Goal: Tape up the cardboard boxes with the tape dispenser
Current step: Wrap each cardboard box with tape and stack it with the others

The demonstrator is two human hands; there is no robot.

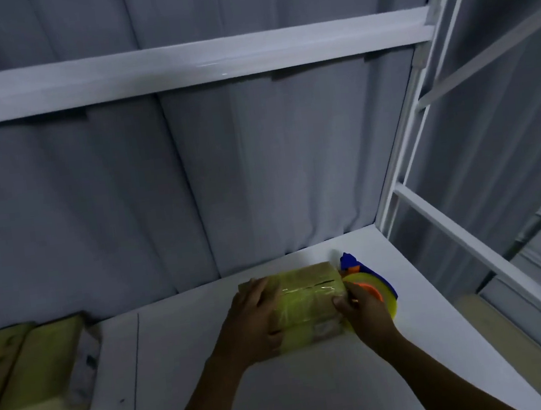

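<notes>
A small cardboard box (308,299) lies on the white table (285,390), with glossy clear tape across its top. My left hand (253,322) lies over the box's left end, fingers spread on its top and side. My right hand (363,309) grips the tape dispenser (374,285), which has a blue frame, an orange hub and a yellowish tape roll, pressed against the box's right end. Much of the dispenser is hidden behind my right hand.
Several other cardboard boxes (40,366) lie at the table's left edge. A grey curtain (157,184) hangs behind the table. A white metal frame (423,124) stands at the right, with the table's edge just beyond the dispenser.
</notes>
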